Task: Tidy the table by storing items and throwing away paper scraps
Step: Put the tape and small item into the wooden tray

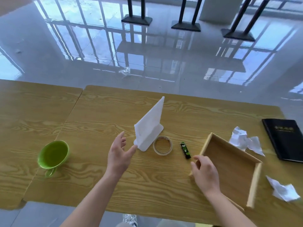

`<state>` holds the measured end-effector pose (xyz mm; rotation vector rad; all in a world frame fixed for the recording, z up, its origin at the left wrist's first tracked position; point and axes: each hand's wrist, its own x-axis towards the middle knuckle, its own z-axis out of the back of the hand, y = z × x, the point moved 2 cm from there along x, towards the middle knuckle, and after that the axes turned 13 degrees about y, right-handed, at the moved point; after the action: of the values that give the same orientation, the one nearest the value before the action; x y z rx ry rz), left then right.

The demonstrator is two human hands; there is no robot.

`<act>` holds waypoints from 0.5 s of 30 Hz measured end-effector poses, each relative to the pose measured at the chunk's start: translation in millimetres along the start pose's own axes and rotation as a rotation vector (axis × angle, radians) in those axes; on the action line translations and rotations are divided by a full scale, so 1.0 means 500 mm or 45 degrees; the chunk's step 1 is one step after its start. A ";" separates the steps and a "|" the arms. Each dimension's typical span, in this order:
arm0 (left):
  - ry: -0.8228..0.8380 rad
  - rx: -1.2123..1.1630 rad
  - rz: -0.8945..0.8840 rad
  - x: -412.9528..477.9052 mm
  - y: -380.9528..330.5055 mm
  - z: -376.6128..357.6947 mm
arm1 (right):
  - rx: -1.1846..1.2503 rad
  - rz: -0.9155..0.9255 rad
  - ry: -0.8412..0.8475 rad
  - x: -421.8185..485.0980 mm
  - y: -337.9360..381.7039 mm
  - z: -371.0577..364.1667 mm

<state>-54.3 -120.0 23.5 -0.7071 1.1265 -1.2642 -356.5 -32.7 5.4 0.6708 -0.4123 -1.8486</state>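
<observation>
A white stand (150,128) stands upright mid-table. My left hand (118,154) is open just left of its base, fingertips close to it. A roll of tape (162,145) lies right of the stand, and a small black-and-green stick (185,150) lies beyond that. My right hand (205,172) rests on the near-left corner of a shallow wooden tray (232,171), fingers curled at its edge. Crumpled white paper scraps lie behind the tray (244,141) and at its right (284,190).
A green cup (53,155) sits at the left of the wooden table (98,115). A black book (286,141) lies at the far right edge. Beyond the table is glossy floor with black table bases (136,20).
</observation>
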 end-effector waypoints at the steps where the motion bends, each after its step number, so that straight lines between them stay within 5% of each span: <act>1: 0.030 -0.013 0.003 0.011 -0.011 -0.008 | 0.005 -0.086 -0.005 0.002 -0.018 0.008; 7: 0.124 -0.065 -0.052 0.043 -0.047 -0.040 | 0.052 -0.500 0.204 0.027 -0.072 -0.007; 15: 0.006 0.227 -0.064 0.054 -0.055 -0.058 | 0.006 -0.457 0.261 0.013 -0.039 -0.032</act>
<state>-93.5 -147.2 31.6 -0.6014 0.9906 -1.3903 -362.4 -31.0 -19.8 0.9773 -0.1685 -2.0870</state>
